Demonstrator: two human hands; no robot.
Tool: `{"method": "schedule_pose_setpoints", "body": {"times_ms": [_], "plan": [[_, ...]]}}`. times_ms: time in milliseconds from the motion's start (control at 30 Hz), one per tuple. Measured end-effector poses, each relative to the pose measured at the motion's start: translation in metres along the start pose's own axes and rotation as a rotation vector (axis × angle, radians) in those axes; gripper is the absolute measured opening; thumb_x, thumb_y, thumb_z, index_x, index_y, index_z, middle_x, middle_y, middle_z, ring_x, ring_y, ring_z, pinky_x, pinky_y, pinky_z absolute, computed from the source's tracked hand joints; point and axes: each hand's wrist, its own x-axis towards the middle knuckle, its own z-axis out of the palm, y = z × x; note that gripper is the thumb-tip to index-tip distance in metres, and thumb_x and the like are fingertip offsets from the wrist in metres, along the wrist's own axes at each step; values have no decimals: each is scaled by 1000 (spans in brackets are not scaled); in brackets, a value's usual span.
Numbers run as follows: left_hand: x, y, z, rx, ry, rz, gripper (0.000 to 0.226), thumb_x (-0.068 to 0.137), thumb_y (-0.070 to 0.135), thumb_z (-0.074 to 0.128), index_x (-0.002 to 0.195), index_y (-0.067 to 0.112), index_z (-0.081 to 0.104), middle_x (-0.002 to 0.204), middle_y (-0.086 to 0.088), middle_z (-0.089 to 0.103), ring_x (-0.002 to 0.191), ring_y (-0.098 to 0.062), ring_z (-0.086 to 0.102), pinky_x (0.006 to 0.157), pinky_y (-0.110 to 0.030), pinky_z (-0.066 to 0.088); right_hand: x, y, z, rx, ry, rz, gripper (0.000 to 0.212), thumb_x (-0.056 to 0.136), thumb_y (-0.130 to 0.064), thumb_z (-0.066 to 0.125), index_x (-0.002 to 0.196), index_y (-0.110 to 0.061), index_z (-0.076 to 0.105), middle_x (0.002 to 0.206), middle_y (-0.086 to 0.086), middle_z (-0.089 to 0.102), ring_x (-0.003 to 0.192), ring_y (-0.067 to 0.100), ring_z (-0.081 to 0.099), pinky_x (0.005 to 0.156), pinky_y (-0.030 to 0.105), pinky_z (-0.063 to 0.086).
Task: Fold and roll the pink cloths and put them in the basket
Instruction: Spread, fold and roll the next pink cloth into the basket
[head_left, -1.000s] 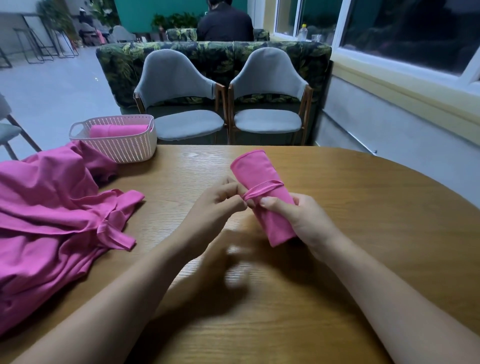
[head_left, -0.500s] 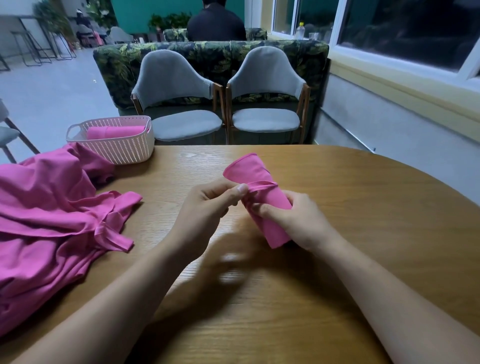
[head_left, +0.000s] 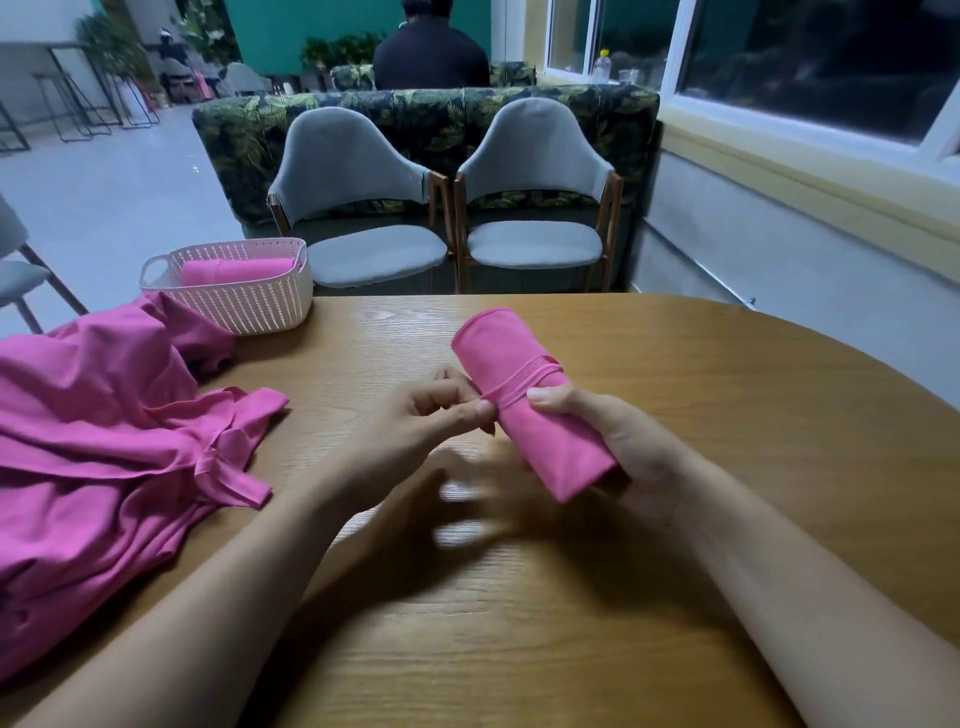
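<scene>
Wooden table (head_left: 701, 441) in a cafe-looking room, pink rolling in progress.

Right hand (head_left: 631, 449) is wrapped around the lower half of a rolled pink cloth (head_left: 524, 400), thumb on top, roll held just above the table and tilted away. Left hand (head_left: 431, 421) pinches the thin band (head_left: 524, 382) circling the roll's middle, fingers curled closed on it. White perforated basket (head_left: 244, 306) sits far left on the table with another pink roll (head_left: 234, 270) inside. Loose pile of pink cloths (head_left: 104, 431) is spread beside it.
</scene>
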Motion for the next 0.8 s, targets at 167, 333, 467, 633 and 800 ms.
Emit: {"method": "schedule_pose_setpoints", "body": {"times_ms": [167, 333, 467, 633, 800], "plan": [[3, -5, 12, 497, 292, 246, 14, 91, 29, 69, 86, 22, 81, 90, 10, 59, 75, -9, 56, 67, -17, 36, 3, 2, -1, -50, 70, -30, 66, 74, -43, 88, 116, 4, 72, 100, 28, 72, 87, 38, 65, 88, 51, 46], [-1, -1, 22, 558, 409, 329, 10, 84, 14, 71, 87, 20, 78, 87, 10, 68, 68, -1, 57, 64, -11, 35, 2, 1, 3, -106, 120, -133, 64, 76, -42, 82, 116, 7, 70, 94, 21, 73, 85, 34, 64, 79, 44, 47], [1, -4, 26, 340, 472, 209, 14, 84, 26, 62, 83, 21, 75, 83, 6, 71, 72, -10, 61, 66, -23, 42, 2, 4, 9, -126, 134, -155, 70, 75, -45, 83, 116, 10, 69, 95, 20, 72, 85, 33, 63, 81, 44, 45], [2, -3, 36, 58, 475, 63, 23, 95, 1, 54, 76, 10, 65, 71, 9, 64, 65, -2, 52, 64, -23, 40, 4, 9, 12, -144, 141, -130, 78, 70, -49, 87, 112, 13, 67, 92, 18, 70, 83, 32, 61, 81, 44, 42], [2, -2, 31, -187, 256, -50, 16, 84, 10, 49, 77, 14, 64, 77, -9, 62, 69, -17, 41, 60, -27, 32, 4, 6, 8, -142, 165, -137, 76, 66, -49, 88, 109, 11, 71, 95, 23, 71, 83, 33, 63, 81, 46, 44]]}}
